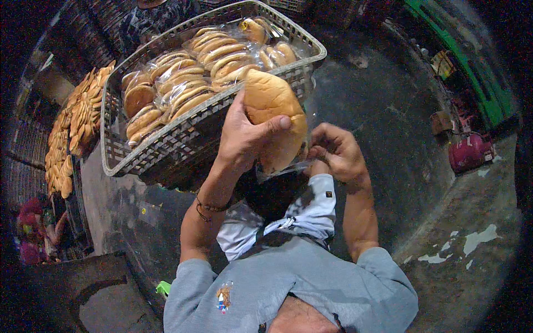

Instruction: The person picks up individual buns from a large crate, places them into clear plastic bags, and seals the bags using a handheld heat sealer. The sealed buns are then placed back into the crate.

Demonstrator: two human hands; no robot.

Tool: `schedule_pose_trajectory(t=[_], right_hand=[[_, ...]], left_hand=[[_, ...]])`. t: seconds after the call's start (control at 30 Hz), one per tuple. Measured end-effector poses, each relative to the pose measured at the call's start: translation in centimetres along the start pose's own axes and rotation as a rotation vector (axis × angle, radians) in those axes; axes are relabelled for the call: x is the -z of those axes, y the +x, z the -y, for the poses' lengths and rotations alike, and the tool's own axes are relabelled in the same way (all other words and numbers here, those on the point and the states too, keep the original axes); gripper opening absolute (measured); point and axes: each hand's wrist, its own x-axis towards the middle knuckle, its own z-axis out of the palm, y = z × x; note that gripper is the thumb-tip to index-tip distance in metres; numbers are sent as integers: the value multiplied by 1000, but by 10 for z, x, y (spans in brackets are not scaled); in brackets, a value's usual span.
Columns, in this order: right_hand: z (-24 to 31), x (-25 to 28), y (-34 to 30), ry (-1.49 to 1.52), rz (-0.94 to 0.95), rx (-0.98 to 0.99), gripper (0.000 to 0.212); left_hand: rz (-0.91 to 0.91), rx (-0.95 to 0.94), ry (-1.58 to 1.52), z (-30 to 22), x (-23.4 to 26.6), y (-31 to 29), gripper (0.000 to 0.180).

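Note:
My left hand [248, 133] grips a golden-brown bread bun [273, 97], its thumb lying across the bun and the fingers mostly hidden behind. Clear plastic [284, 170] shows at the bun's lower end and right side. My right hand [342, 155] is just right of the bun, fingers curled and pinched at the edge of this clear plastic bag. Beyond my hands, a grey plastic crate [104, 133] holds several clear bags of flat buns [225, 53] packed in rows.
Many loose buns [83, 111] are spread on racks at the left. A person in a dark patterned top [155, 22] is behind the crate; another person in red [33, 222] is at the far left. A magenta container [471, 152] stands on the right by a green structure [472, 66].

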Motion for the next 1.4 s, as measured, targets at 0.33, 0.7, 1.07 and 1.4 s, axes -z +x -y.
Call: schedule_pose_trajectory(t=[0.33, 0.7, 1.07, 1.4], right_hand=[[0, -27, 17, 49, -394, 219, 26], [45, -54, 2, -546, -485, 407, 58], [52, -35, -12, -715, -288, 514, 46], [55, -35, -19, -578, -194, 348, 55]], left_hand=[[55, 87, -241, 9, 1, -3, 51], [149, -164, -57, 11, -4, -4, 57], [394, -216, 478, -4, -2, -23, 47], [245, -151, 544, -3, -6, -43, 45]])
